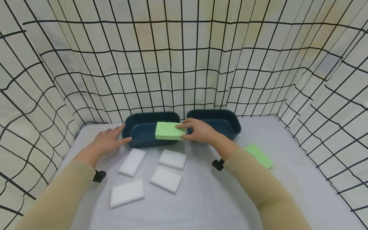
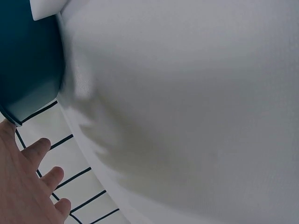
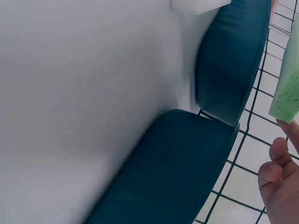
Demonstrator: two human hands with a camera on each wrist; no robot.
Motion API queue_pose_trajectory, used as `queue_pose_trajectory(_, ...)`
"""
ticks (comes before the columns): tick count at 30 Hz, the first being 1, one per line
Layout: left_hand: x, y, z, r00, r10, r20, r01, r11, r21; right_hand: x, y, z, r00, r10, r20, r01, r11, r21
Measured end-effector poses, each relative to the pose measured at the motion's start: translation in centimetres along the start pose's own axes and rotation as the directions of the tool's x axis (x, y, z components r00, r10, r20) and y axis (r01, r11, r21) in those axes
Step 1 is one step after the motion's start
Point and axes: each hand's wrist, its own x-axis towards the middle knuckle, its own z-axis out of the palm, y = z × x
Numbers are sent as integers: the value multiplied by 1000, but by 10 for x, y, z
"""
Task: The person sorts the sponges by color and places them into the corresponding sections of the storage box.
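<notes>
My right hand [image 1: 199, 130] pinches a light green sponge [image 1: 169, 131] by its right end, thumb in front and fingers on top. The sponge is held over the right part of the left dark blue tub [image 1: 141, 140]; in the right wrist view the green sponge [image 3: 287, 88] shows above the tub rims. My left hand [image 1: 107, 142] lies at the left tub's left end, fingers spread and straight, thumb at the front rim. In the left wrist view its fingers [image 2: 35, 151] are extended beside the tub wall [image 2: 32, 70].
A second dark blue tub [image 1: 221, 123] stands right of the first. Several white sponges [image 1: 172, 159] lie on the white table [image 1: 207, 198] in front. Another green sponge [image 1: 258, 156] lies at the right, partly behind my right sleeve. A black wire grid [image 1: 184, 60] encloses the back and sides.
</notes>
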Motion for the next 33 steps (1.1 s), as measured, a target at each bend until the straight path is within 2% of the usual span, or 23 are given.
queue_pose_trajectory(7,4,-3,4,1000,-9,-6,9,1000,-5,21,-11,2,999,15,36,-14,1000,-23)
queue_pose_trajectory(18,3,-3,2,1000,-8,-1,8,1000,-5,50,-31,3,989,69,128,-66,998,-23)
queue_pose_trajectory(26,2,-4,3,1000,-23,13,23,1000,-15,70,-30,9,979,58,193,-47,997,-62)
queue_pose_trajectory(33,4,-4,3,999,-27,17,28,999,-19,83,-29,12,973,71,219,-57,996,-67)
